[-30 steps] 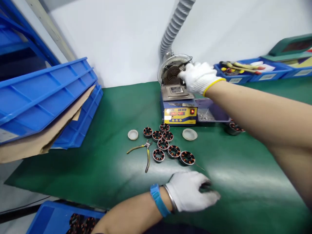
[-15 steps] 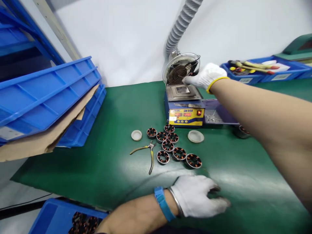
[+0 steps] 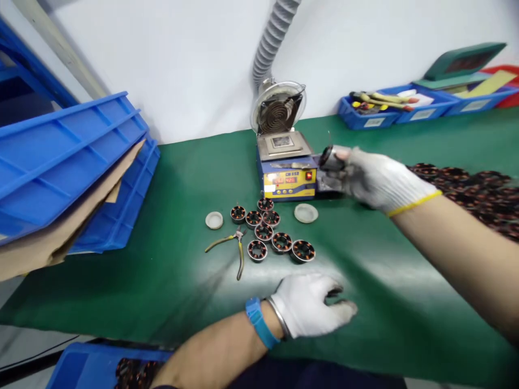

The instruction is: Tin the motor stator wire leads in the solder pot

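Observation:
My right hand [image 3: 379, 181], in a white glove, grips a round metal motor stator [image 3: 330, 158] just right of the blue and yellow solder pot [image 3: 287, 174]. My left hand [image 3: 308, 303], gloved, with a blue wristband, rests on the green mat [image 3: 182, 281] with curled fingers. Something dark shows between its thumb and fingers, but I cannot make out what it is. Several copper-wound stators [image 3: 270, 233] lie clustered between the left hand and the pot. Yellow-handled pliers [image 3: 235, 249] lie left of them.
A fan guard [image 3: 278, 111] on a grey hose [image 3: 271, 39] stands behind the pot. White caps [image 3: 214, 220] [image 3: 305, 213] flank the cluster. Tilted blue crates [image 3: 65, 156] with cardboard [image 3: 60, 237] fill the left. A stator pile [image 3: 466, 186] lies right, tool bins [image 3: 371, 114] at the back.
My right hand has pulled back from the fan and pot, down and to the right, and now shows a stator in its fingers. The left hand has stayed on the mat.

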Action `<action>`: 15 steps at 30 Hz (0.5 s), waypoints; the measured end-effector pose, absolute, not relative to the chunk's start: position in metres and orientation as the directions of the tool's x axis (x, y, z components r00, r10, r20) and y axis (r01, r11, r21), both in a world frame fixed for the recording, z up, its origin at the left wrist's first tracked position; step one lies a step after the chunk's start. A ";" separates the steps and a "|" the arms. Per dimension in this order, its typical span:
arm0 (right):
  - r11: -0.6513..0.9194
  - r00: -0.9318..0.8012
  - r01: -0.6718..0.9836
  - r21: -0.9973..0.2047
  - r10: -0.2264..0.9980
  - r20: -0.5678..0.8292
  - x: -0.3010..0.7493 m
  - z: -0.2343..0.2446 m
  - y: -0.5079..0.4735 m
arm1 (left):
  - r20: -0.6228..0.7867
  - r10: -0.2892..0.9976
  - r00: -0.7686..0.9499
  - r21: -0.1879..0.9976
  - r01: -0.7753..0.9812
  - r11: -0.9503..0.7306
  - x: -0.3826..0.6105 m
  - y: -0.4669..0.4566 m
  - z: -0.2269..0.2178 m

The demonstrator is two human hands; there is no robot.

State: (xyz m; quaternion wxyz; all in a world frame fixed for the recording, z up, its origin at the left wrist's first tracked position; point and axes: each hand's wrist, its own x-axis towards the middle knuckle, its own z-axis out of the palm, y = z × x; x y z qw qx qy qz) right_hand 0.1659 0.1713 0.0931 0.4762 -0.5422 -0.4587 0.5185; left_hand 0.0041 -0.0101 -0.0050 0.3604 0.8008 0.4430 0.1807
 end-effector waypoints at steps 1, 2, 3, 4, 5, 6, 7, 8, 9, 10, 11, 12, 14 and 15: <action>-0.166 0.024 -0.029 -0.986 0.986 -0.167 0.173 0.081 0.150 | -0.037 0.837 0.546 0.729 0.587 -0.351 0.004 -0.011 -0.003; -0.203 0.007 -0.050 -0.978 0.979 -0.203 0.180 0.069 0.128 | -0.045 0.829 0.558 0.724 0.590 -0.358 0.004 -0.011 -0.002; -0.236 -0.001 -0.056 -0.970 0.972 -0.236 0.186 0.058 0.107 | -0.047 0.820 0.570 0.722 0.587 -0.367 0.004 -0.012 -0.001; -0.265 -0.005 -0.039 -0.963 0.964 -0.265 0.191 0.046 0.088 | -0.040 0.814 0.579 0.723 0.579 -0.376 0.005 -0.013 0.000; -0.273 -0.002 0.025 -0.962 0.962 -0.274 0.195 0.036 0.072 | -0.026 0.808 0.589 0.724 0.568 -0.391 0.005 -0.014 0.000; -0.253 0.008 0.115 -0.961 0.967 -0.253 0.198 0.025 0.059 | -0.010 0.799 0.601 0.724 0.555 -0.409 0.005 -0.015 0.000; -0.216 0.017 0.210 -0.954 0.976 -0.217 0.200 0.016 0.050 | 0.007 0.791 0.612 0.723 0.544 -0.427 0.006 -0.017 0.000; -0.169 0.023 0.294 -0.941 0.985 -0.170 0.200 0.007 0.043 | 0.022 0.784 0.620 0.721 0.533 -0.442 0.006 -0.018 0.000; -0.126 0.029 0.345 -0.930 0.992 -0.124 0.199 -0.002 0.040 | 0.033 0.781 0.624 0.718 0.529 -0.452 0.007 -0.019 -0.001; -0.089 0.034 0.374 -0.923 0.996 -0.082 0.197 -0.009 0.038 | 0.038 0.779 0.626 0.714 0.528 -0.459 0.007 -0.020 -0.001; -0.058 0.038 0.395 -0.917 0.998 -0.047 0.193 -0.015 0.038 | 0.040 0.778 0.627 0.709 0.531 -0.464 0.007 -0.021 -0.001; -0.026 0.033 0.427 -0.904 0.999 -0.013 0.189 -0.020 0.038 | 0.045 0.776 0.629 0.704 0.532 -0.471 0.008 -0.022 -0.001; 0.073 -0.025 0.561 -0.825 0.997 0.071 0.180 -0.026 0.039 | 0.073 0.764 0.642 0.695 0.517 -0.500 0.009 -0.024 -0.001; 0.138 -0.081 0.640 -0.756 0.990 0.112 0.176 -0.028 0.039 | 0.097 0.753 0.651 0.691 0.501 -0.522 0.009 -0.025 -0.002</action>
